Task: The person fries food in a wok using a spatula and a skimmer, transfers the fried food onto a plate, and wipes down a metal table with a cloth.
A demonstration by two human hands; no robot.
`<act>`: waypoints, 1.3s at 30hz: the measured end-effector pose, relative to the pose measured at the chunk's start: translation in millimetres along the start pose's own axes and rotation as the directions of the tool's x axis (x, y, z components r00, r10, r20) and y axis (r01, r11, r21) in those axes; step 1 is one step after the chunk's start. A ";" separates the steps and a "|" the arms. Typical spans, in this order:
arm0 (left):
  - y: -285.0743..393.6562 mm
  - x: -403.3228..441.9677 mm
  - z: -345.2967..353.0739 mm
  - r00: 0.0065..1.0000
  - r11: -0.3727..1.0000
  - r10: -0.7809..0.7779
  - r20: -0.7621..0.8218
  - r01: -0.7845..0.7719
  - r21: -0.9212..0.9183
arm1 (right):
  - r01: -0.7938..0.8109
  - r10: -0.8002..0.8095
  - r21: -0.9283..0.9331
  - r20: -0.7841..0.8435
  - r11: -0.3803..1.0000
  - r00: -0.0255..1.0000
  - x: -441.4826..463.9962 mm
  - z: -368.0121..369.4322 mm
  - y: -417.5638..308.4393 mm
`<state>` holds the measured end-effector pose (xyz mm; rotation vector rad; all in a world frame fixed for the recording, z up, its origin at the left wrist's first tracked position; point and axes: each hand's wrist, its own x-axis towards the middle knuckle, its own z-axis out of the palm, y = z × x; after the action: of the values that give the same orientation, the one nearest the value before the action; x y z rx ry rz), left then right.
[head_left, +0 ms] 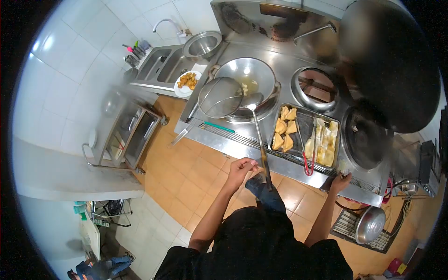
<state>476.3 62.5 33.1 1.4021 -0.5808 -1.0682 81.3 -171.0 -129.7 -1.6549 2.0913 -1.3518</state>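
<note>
My left hand (pixel 241 172) is raised in front of the stove, fingers curled together, beside the long handle of a ladle (pixel 254 109); what it holds, if anything, is too small to tell. At the stove's front edge, my right hand (pixel 341 182) has its fingers bent near the tray's lower right corner; its grip is unclear. The ladle's bowl leans on a steel wok (pixel 261 74) holding a little oil and some small pale pieces. A round mesh strainer (pixel 220 97) overlaps the wok's left rim. The dark tray (pixel 305 122) carries golden triangles (pixel 280 126), pale flat strips (pixel 326 140) and red-handled tongs (pixel 308 161).
A white plate (pixel 187 84) of fried pieces stands by the sinks (pixel 172 67), near a steel bowl (pixel 202 45). Right of the wok is an open burner (pixel 316 88); farther right, a black pan (pixel 367 135). Another person (pixel 100 269) is at the lower left.
</note>
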 end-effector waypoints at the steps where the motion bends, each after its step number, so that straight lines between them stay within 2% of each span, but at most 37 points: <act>1: 6.5 7.9 2.0 1.000 0.999 -0.020 0.009 0.020 -0.025 | 0.000 -0.001 -0.007 -0.059 1.000 0.998 -0.1 2.5 -0.7; 2: 11.0 16.1 2.1 0.999 0.998 -0.039 0.016 0.039 -0.052 | -0.100 0.097 -0.103 -0.033 0.990 0.995 -1.9 -1.9 -1.0; 4: 14.1 33.1 -0.1 0.999 0.996 -0.042 -0.004 0.042 -0.082 | -0.223 0.227 0.049 -0.095 0.974 0.969 0.3 8.4 17.7; 6: 22.1 50.0 -8.0 0.995 0.997 -0.073 0.067 0.073 0.003 | -0.140 0.134 -0.095 -0.074 0.986 0.988 -2.0 10.9 32.5; 7: 24.5 56.7 -12.8 0.990 0.995 -0.095 0.106 0.091 0.045 | -0.016 0.002 -0.105 -0.135 0.994 0.991 -4.2 12.2 27.8; 8: 26.0 63.5 -17.9 0.990 0.994 -0.102 0.093 0.098 0.042 | -0.011 -0.002 -0.106 -0.120 0.994 0.993 -5.4 9.5 23.9; 10: 29.9 80.3 -26.1 0.978 0.990 -0.063 0.197 0.036 0.137 | -0.134 0.130 0.106 0.043 0.985 0.991 -1.6 4.6 18.8; 11: 24.1 89.4 -30.4 0.981 0.998 -0.060 0.187 0.053 0.044 | -0.200 0.199 0.008 0.093 0.980 0.976 2.1 5.3 23.0; 12: 24.2 94.0 -35.6 0.982 0.998 -0.063 0.178 0.058 0.034 | -0.191 0.190 0.003 0.102 0.982 0.977 1.8 7.5 30.4; 14: 26.8 102.2 -41.1 0.984 0.993 -0.050 0.169 0.067 -0.098 | -0.086 0.103 -0.184 0.085 0.979 0.991 3.4 7.1 39.3; 15: 30.5 103.9 -42.5 0.982 0.994 -0.049 0.180 0.066 -0.091 | 0.059 -0.033 -0.332 0.085 0.942 0.996 4.6 4.7 37.2; 16: 34.0 104.9 -44.7 0.981 0.993 -0.042 0.192 0.061 -0.096 | 0.058 -0.036 -0.335 0.071 0.940 0.997 6.2 3.5 35.7; 18: 42.7 105.6 -51.1 0.966 0.995 -0.099 0.238 0.101 0.003 | 0.229 -0.239 -0.231 -0.019 0.946 0.971 1.6 2.7 30.2; 19: 38.1 110.0 -56.6 0.960 0.995 -0.080 0.267 0.093 -0.036 | 0.220 -0.236 -0.239 -0.042 0.946 0.971 -0.1 2.4 25.6; 21: 40.5 120.6 -68.6 0.947 0.995 -0.095 0.305 0.098 0.006 | 0.081 -0.096 -0.099 -0.162 0.992 0.982 -6.9 -1.2 14.8; 22: 45.7 122.3 -75.1 0.941 0.993 -0.117 0.317 0.108 0.046 | 0.082 -0.100 -0.106 -0.170 0.991 0.980 -13.8 -8.2 -1.9; 24: 59.0 124.8 -85.0 0.941 0.994 -0.106 0.322 0.109 0.011 | -0.251 0.282 0.164 -0.204 0.954 0.937 -30.2 -17.6 -43.4; 25: 66.3 123.4 -92.6 0.936 0.998 -0.070 0.345 0.069 0.016 | -0.172 0.228 0.219 -0.263 0.960 0.938 -37.2 -14.8 -42.2; 26: 71.5 124.4 -102.1 0.930 0.999 -0.030 0.366 0.025 0.020 | -0.159 0.215 0.218 -0.261 0.963 0.941 -45.1 -6.6 -42.5; 28: 71.3 126.8 -127.0 0.933 1.000 -0.001 0.360 0.005 -0.012 | -0.053 0.164 0.386 -0.260 0.921 0.952 -78.9 9.7 -78.7; 29: 69.0 127.1 -141.3 0.932 0.999 0.006 0.363 0.007 -0.034 | -0.056 0.165 0.405 -0.238 0.912 0.957 -101.2 17.2 -138.5; 30: 67.5 130.9 -156.5 0.928 0.999 0.017 0.371 0.003 -0.053 | -0.083 0.184 0.464 -0.176 0.882 0.967 -118.5 32.2 -165.9; 31: 62.5 135.9 -172.9 0.915 0.996 0.028 0.404 0.011 -0.092 | 0.116 0.014 0.565 -0.222 0.817 0.975 -140.1 52.9 -218.5; 32: 61.3 137.1 -186.6 0.910 0.995 0.026 0.414 0.015 -0.095 | -0.032 0.068 0.468 -0.061 0.883 0.996 -159.6 61.8 -256.9; 33: 61.0 139.3 -198.0 0.913 0.993 0.069 0.402 -0.023 -0.117 | -0.039 0.048 0.506 -0.003 0.862 0.999 -184.6 74.4 -313.2; 34: 62.6 143.4 -211.5 0.915 0.988 0.117 0.386 -0.067 -0.140 | 0.005 -0.047 0.593 0.056 0.805 0.997 -205.0 104.3 -318.3; 35: 61.6 147.9 -228.8 0.902 0.991 0.113 0.417 -0.074 -0.108 | 0.002 -0.093 0.509 0.153 0.861 0.984 -227.2 121.7 -342.9; 36: 59.0 151.5 -244.6 0.902 0.990 0.113 0.417 -0.070 -0.119 | -0.067 -0.089 0.585 0.233 0.809 0.968 -250.3 139.6 -373.5; 37: 55.3 156.2 -259.3 0.912 0.989 0.145 0.385 -0.121 -0.085 | -0.104 -0.100 0.564 0.319 0.819 0.943 -271.8 154.4 -398.1; 38: 50.3 161.0 -274.7 0.920 0.985 0.174 0.351 -0.168 -0.048 | -0.175 -0.097 0.631 0.373 0.755 0.923 -295.9 163.0 -434.9; 39: 38.2 169.5 -291.1 0.910 0.983 0.180 0.372 -0.175 -0.048 | -0.145 -0.166 0.576 0.452 0.804 0.877 -316.1 163.5 -471.4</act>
<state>811.7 55.4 -15.6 1.1113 -0.9599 -1.1971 630.6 12.2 -12.9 -1.5048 1.1979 -1.2445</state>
